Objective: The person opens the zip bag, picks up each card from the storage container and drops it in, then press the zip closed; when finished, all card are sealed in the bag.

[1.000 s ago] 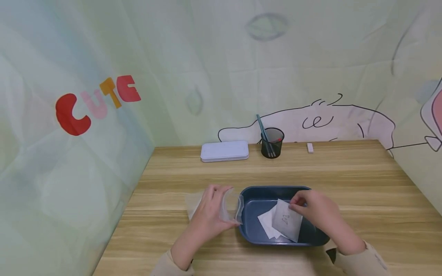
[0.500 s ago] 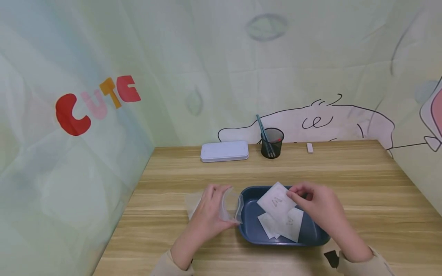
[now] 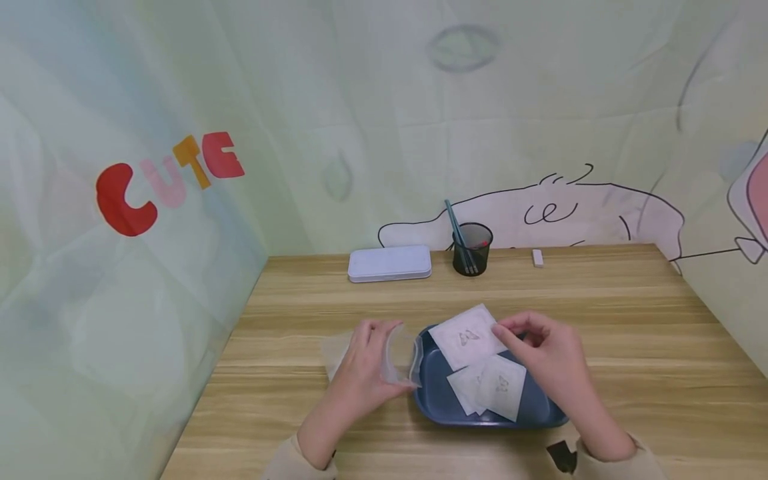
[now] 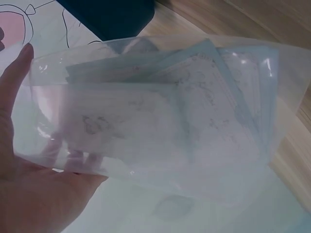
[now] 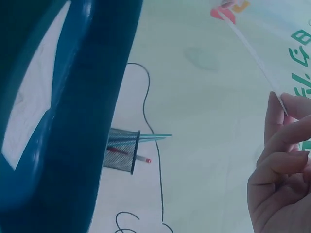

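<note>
My left hand [image 3: 363, 370] grips a translucent plastic bag [image 3: 399, 357] by its mouth, fingers and thumb spread round the opening so it gapes toward the tray. Inside the bag, the left wrist view shows several flat white packets [image 4: 214, 97], overlapping each other. My right hand [image 3: 552, 350] pinches one square white packet [image 3: 468, 337] by its right corner, a butterfly print facing up. That packet hangs over the back of a dark blue tray [image 3: 429, 403]. Below it, more white packets [image 3: 504, 387] lie overlapped in the tray, one with the same print.
At the table's back edge stand a white flat case [image 3: 390, 263] and a black mesh pen cup [image 3: 471, 257] with blue sticks in it. A small white block [image 3: 537, 258] lies to the right of the cup. Printed fabric [image 3: 336, 100] hangs behind and to the left of the table.
My right hand has lifted a packet off those in the tray and carried it up and left toward the bag's mouth. My left hand and the bag have stayed in place.
</note>
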Demonstrator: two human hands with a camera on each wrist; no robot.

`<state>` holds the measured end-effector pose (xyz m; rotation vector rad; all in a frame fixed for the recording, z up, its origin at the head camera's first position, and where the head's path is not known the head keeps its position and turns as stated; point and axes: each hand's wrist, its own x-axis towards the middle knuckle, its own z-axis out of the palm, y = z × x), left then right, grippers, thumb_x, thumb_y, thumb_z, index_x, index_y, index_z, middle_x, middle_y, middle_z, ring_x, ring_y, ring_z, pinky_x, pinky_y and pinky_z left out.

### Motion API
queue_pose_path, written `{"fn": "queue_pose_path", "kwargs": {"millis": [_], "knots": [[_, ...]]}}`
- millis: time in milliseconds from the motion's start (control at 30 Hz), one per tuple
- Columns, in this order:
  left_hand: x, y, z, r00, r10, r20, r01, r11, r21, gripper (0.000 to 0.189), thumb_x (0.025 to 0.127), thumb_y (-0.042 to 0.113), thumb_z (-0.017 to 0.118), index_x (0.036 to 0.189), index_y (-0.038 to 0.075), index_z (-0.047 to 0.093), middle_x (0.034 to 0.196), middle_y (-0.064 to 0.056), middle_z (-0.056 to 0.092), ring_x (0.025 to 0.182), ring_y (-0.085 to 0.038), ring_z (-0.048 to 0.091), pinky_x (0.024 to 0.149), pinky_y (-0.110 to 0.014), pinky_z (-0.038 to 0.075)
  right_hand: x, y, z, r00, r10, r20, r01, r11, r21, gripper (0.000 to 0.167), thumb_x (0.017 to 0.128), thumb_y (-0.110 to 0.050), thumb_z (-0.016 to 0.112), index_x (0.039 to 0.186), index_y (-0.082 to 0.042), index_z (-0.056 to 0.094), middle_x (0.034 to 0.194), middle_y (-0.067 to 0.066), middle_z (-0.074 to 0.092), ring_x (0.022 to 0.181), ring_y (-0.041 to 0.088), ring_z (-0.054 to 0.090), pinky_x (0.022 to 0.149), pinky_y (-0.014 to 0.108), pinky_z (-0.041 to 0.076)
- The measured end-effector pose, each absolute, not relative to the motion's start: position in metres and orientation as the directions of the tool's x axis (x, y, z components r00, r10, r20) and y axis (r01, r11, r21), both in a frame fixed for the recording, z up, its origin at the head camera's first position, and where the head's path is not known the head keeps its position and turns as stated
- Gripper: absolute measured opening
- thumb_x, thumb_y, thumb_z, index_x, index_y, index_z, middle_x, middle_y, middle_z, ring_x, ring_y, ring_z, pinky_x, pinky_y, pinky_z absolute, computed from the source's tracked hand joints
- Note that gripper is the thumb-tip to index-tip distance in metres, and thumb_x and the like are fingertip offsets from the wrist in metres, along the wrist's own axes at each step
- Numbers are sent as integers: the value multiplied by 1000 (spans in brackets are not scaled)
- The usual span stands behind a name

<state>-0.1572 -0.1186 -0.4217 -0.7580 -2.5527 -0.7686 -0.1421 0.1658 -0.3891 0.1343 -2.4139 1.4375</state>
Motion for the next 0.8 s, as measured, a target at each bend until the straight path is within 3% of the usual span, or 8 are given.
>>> {"fn": "queue_pose_path", "kwargs": {"millis": [333,633,800], "knots": [[-156,-117,-420,-807,371,460,561,726,398,102,46,33,96,133,12,48,112,-7,45,103,-22,46,88,-37,47,-138,148,-389,-958,143,250,-214,226,-950,14,82,-16,78,84,-5,71,65,6,60,47,16,45,40,25,37],[-157,-115,-420,-801,353,483,563,719,409,107,43,34,96,135,12,46,112,-7,45,103,-21,45,90,-36,46,-134,132,-397,-982,122,145,-118,204,-972,9,83,-15,76,83,-7,71,59,7,54,49,17,43,41,25,35],[-157,-114,-420,-798,358,485,569,712,412,107,45,34,96,136,10,45,113,-7,45,104,-20,43,91,-36,45,-135,124,-402,-982,119,146,-121,194,-974,6,83,-10,76,83,-8,71,57,7,52,48,16,42,41,23,32]]}}
